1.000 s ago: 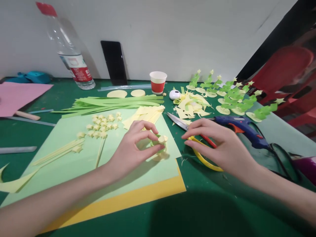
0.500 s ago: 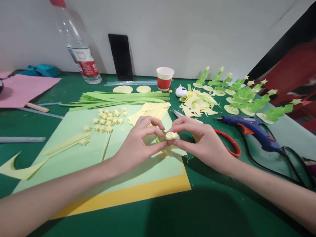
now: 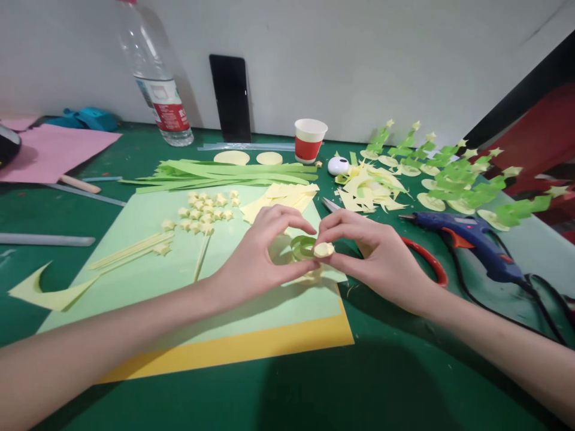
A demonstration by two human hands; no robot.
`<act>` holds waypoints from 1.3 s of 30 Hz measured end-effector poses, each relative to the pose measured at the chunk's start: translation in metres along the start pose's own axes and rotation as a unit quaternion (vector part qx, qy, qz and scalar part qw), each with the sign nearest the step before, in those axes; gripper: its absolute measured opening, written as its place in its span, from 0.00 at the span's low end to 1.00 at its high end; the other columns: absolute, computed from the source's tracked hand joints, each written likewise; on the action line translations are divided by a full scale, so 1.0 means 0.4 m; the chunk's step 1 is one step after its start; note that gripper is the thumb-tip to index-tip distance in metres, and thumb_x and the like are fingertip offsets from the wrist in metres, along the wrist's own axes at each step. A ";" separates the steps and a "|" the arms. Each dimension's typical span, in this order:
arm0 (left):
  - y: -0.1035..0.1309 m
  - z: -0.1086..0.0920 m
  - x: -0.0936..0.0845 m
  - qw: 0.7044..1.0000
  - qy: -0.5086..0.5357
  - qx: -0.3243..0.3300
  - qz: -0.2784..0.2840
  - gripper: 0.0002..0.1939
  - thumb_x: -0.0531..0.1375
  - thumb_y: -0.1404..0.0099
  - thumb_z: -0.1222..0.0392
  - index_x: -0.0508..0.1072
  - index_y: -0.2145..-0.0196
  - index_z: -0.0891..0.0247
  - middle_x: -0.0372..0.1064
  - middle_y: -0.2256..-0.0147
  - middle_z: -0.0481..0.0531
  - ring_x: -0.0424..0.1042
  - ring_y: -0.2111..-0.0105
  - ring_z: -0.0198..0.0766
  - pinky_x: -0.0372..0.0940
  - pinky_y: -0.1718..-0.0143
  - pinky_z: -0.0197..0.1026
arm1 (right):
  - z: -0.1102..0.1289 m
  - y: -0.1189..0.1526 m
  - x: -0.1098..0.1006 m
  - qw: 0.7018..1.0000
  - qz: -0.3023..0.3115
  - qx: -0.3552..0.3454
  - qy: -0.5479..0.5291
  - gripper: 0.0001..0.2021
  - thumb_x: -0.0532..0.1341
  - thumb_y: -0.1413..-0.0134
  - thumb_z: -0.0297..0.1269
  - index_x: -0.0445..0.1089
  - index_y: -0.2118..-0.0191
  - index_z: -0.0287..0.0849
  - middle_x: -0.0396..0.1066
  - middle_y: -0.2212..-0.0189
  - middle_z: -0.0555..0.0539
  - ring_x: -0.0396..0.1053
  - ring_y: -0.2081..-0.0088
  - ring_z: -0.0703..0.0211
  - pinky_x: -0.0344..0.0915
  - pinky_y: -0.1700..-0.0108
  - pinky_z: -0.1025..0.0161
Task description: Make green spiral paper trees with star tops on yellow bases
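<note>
Left hand: this hand [image 3: 265, 251] curves round a green paper curl [image 3: 300, 246], finger and thumb apart; whether it grips the curl cannot be told.
Right hand: this hand [image 3: 381, 257] pinches a pale yellow paper piece [image 3: 324, 250] between thumb and fingers, just beside the curl.
Position of curl and yellow piece: between the hands, above the right part of a light green sheet [image 3: 135, 221].
Under the sheet: a yellow sheet [image 3: 269, 344], showing along the side toward the desk's [image 3: 202, 401] near edge.
On the light green sheet: small folded stars [image 3: 197, 213] in a cluster, thin yellow strips [image 3: 135, 248] to their left, and wide yellow strips [image 3: 278, 197] at the far right corner.
Toward the desk's far edge: green strips [image 3: 224, 173], two pale discs [image 3: 231, 157], a red-and-white cup [image 3: 308, 143], a leaning phone [image 3: 231, 99], a bottle [image 3: 166, 108].
Toward the far right corner: rows of star-topped green stems [image 3: 449, 179] on discs; paper scraps [image 3: 372, 187] beside a white oval object [image 3: 338, 166].
Right side: scissors [image 3: 426, 260], partly hidden by the right hand, and a blue glue gun [image 3: 476, 239].
Far left corner: a pink sheet [image 3: 58, 152].
</note>
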State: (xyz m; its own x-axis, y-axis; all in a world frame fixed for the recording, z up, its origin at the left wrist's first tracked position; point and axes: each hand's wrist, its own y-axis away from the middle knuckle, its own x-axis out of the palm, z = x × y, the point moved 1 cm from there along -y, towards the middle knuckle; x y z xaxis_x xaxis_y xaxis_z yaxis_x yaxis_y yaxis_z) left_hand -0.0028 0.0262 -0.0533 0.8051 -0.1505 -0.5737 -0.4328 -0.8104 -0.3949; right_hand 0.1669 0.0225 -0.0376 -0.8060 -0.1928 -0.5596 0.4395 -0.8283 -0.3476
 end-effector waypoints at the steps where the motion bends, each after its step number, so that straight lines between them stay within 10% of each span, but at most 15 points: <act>1: 0.004 0.000 -0.002 1.000 -0.002 -0.003 0.003 0.12 0.61 0.44 0.58 0.65 0.63 0.59 0.63 0.59 0.50 0.62 0.55 0.41 0.60 0.53 0.46 | 0.002 0.001 -0.001 1.000 0.001 0.000 0.006 0.03 0.60 0.53 0.27 0.68 0.73 0.42 0.67 0.69 0.49 0.65 0.65 0.63 0.61 0.64 0.63; 18: 0.045 0.038 -0.053 0.997 -0.079 0.008 -0.007 0.06 0.52 0.38 0.63 0.66 0.72 0.60 0.64 0.74 0.45 0.64 0.70 0.36 0.58 0.68 0.38 | 0.008 0.001 -0.018 0.994 -0.022 0.108 0.000 0.06 0.60 0.52 0.38 0.67 0.76 0.43 0.66 0.69 0.50 0.62 0.66 0.62 0.59 0.64 0.63; 25: 0.060 -0.003 -0.052 0.975 -0.168 0.146 0.021 0.06 0.57 0.41 0.63 0.61 0.66 0.59 0.66 0.68 0.47 0.63 0.65 0.38 0.58 0.64 0.41 | 0.013 0.000 -0.041 0.958 -0.053 0.246 -0.135 0.11 0.65 0.58 0.45 0.68 0.78 0.44 0.66 0.76 0.52 0.64 0.68 0.64 0.60 0.67 0.67; 39: 0.069 -0.066 -0.032 0.936 -0.251 0.244 -0.041 0.08 0.55 0.38 0.64 0.59 0.73 0.56 0.68 0.76 0.41 0.65 0.72 0.34 0.54 0.69 0.44 | 0.048 0.016 -0.026 0.949 0.022 0.247 -0.196 0.11 0.65 0.58 0.45 0.69 0.79 0.44 0.69 0.75 0.51 0.68 0.71 0.61 0.67 0.71 0.67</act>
State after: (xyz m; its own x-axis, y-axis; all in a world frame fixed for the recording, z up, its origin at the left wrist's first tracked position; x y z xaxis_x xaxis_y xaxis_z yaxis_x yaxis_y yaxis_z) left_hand -0.0146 -0.0091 -0.0379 0.6048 0.2853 -0.7435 -0.6098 -0.4346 -0.6628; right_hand 0.1704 0.0092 -0.0197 -0.9191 -0.3335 -0.2098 0.3146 -0.9418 0.1185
